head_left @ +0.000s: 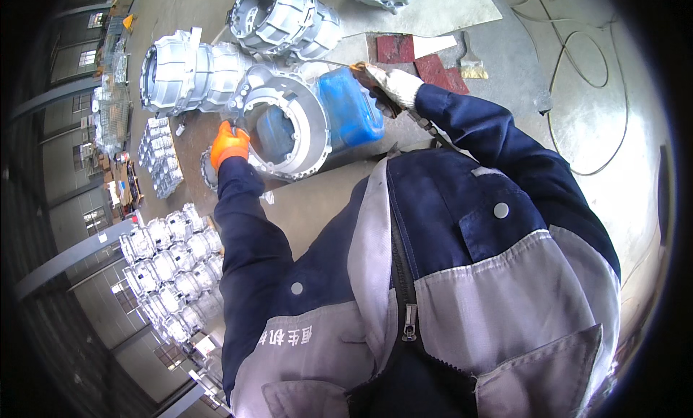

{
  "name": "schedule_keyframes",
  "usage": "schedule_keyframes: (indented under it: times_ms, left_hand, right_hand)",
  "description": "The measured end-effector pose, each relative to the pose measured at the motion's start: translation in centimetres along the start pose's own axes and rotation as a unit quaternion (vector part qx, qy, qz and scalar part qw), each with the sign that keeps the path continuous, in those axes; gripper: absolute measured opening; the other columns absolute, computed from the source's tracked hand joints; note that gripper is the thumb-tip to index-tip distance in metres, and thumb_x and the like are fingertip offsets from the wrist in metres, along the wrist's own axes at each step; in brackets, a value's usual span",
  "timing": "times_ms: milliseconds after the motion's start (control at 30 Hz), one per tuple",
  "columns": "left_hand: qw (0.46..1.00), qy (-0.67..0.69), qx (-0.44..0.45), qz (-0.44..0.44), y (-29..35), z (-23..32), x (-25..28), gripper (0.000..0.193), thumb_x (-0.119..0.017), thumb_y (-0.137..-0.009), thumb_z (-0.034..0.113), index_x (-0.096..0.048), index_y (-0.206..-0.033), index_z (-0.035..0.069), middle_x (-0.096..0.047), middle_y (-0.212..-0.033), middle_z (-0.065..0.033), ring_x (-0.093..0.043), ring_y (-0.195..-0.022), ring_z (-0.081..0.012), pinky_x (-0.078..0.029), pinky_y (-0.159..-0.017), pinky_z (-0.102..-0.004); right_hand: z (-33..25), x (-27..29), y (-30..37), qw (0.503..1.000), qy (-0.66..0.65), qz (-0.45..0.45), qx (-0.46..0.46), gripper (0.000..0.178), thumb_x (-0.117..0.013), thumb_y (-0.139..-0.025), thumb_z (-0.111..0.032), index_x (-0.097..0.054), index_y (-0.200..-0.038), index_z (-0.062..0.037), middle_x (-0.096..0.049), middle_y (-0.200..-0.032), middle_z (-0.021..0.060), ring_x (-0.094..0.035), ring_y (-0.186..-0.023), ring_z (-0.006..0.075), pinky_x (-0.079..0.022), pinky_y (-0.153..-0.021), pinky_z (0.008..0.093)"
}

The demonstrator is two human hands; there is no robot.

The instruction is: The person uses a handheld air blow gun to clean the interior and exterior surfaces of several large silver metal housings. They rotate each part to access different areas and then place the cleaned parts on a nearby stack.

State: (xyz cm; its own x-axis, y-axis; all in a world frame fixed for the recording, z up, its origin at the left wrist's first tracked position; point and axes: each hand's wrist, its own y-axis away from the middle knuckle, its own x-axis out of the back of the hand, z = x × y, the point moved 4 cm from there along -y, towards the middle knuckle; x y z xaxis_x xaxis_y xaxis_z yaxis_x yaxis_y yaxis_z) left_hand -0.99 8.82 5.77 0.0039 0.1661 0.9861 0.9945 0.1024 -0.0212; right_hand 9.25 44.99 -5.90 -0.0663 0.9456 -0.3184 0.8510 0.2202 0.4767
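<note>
A large silver-grey metal housing (315, 122) with a wide round opening lies on its side in front of me. My left hand (229, 142), in an orange glove, is closed on the housing's left rim; the fingertips are partly hidden. My right hand (399, 86), in a white glove, is wrapped round a dark air blow gun (381, 100). The gun's thin nozzle reaches left toward the top of the housing. Just right of the housing and below the nozzle stands a blue plastic container (352, 107), and blue also shows through the opening.
More castings stand close by, one at the left (177, 73) and another farther back (271, 17). Red abrasive sheets (395, 48) and a paintbrush (473, 61) lie at the far right. A thin hose (626, 93) loops over the floor. Stacked castings (173, 273) fill the left side.
</note>
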Motion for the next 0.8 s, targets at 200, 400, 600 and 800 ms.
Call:
schedule_keyframes:
  times_ms: [200,400,600,800]
  left_hand:
    - [1.000,-0.014,-0.013,-0.005,0.2,0.6,0.5,0.040,-0.053,-0.076,0.035,-0.053,-0.110,0.013,-0.062,-0.095,-0.0167,-0.058,-0.089,-0.0359,-0.045,-0.075,-0.0428]
    - [0.998,0.019,-0.039,0.044,0.4,0.5,0.3,0.040,-0.051,-0.076,0.036,-0.055,-0.108,0.011,-0.062,-0.093,-0.0169,-0.058,-0.088,-0.0358,-0.045,-0.075,-0.0427]
    - [0.999,0.029,-0.021,0.017,1.2,0.5,0.6,0.039,-0.051,-0.076,0.034,-0.056,-0.107,0.010,-0.061,-0.095,-0.0178,-0.057,-0.090,-0.0359,-0.044,-0.076,-0.0416]
    - [0.998,0.059,-0.033,0.016,1.2,-0.3,0.0,0.042,-0.052,-0.076,0.032,-0.055,-0.110,0.008,-0.060,-0.100,-0.0170,-0.056,-0.094,-0.0339,-0.043,-0.080,-0.0388]
  right_hand:
    - [0.7,2.0,4.2,0.975,0.114,-0.079,-0.174,0.048,-0.044,-0.084,-0.055,-0.055,-0.083,-0.0085,-0.051,-0.059,0.0025,-0.048,-0.041,0.0124,-0.038,-0.037,0.0248]
    - [-3.0,-0.5,7.7,0.968,-0.179,-0.163,-0.058,0.042,-0.051,-0.084,-0.048,-0.055,-0.100,-0.0090,-0.056,-0.063,0.0034,-0.053,-0.046,0.0102,-0.044,-0.041,0.0214]
    - [-3.9,-3.1,2.8,0.991,-0.106,-0.036,0.072,0.038,-0.047,-0.086,-0.047,-0.056,-0.081,-0.0098,-0.054,-0.060,0.0013,-0.046,-0.038,0.0103,-0.039,-0.035,0.0242]
    - [-0.3,-2.7,-0.4,0.997,-0.033,-0.061,-0.013,0.042,-0.047,-0.082,-0.054,-0.055,-0.077,-0.0129,-0.051,-0.055,0.0015,-0.046,-0.038,0.0105,-0.038,-0.036,0.0244]
